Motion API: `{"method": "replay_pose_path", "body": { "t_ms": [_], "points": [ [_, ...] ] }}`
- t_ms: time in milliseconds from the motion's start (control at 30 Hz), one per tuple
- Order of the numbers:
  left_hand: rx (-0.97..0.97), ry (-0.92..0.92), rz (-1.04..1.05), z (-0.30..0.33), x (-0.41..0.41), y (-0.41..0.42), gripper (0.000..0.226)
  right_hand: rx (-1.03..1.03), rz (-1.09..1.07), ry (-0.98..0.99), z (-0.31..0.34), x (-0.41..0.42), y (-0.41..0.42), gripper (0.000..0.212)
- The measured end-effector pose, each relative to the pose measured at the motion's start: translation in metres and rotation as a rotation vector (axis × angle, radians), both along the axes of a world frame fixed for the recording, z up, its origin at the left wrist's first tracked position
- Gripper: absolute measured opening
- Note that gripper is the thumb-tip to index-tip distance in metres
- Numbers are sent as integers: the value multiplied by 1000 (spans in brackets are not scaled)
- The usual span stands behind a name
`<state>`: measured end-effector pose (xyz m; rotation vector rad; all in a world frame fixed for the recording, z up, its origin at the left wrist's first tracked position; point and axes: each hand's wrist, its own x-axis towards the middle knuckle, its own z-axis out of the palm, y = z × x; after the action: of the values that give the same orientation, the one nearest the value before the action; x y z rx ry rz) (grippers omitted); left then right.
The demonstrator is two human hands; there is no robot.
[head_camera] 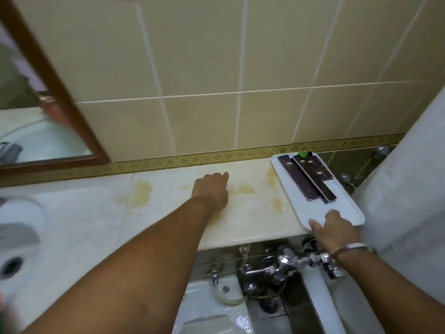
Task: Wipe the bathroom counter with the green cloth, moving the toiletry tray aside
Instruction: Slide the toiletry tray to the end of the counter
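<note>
The white toiletry tray (346, 208) lies at the right end of the pale counter (168, 213), carrying dark brown sachets (305, 179) and a small green item (304, 154) at its far end. My right hand (333, 229) grips the tray's near edge, thumb on top. My left hand (212, 189) rests on the counter's middle with fingers curled; I see nothing in it. Yellowish stains (140, 192) mark the counter. The green cloth is not in view.
A white sink basin (16, 242) sits at the left. A brown-framed mirror (60, 92) hangs on the tiled wall. Below the counter's front edge are chrome valves and pipes (286, 261). A white curved surface (404, 189) rises right of the tray.
</note>
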<state>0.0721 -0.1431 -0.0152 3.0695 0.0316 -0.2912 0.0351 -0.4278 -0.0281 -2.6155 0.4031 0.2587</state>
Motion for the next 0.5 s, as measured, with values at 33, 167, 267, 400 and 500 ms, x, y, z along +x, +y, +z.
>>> {"method": "replay_pose_path", "body": {
  "t_ms": [33, 167, 267, 400, 500],
  "points": [
    [8, -4, 3, 4, -23, 15, 54, -55, 127, -22, 15, -3, 18, 42],
    [66, 29, 135, 23, -135, 103, 59, -136, 690, -177, 63, -30, 128, 41],
    [106, 30, 279, 40, -216, 177, 60, -132, 1012, -264, 78, -68, 223, 42],
    [136, 50, 536, 59, -314, 257, 50, -118, 1380, -291, 72, -139, 350, 46],
    [172, 100, 713, 57, -368, 302, 47, -107, 1623, -263, 54, -193, 433, 41]
  ]
}}
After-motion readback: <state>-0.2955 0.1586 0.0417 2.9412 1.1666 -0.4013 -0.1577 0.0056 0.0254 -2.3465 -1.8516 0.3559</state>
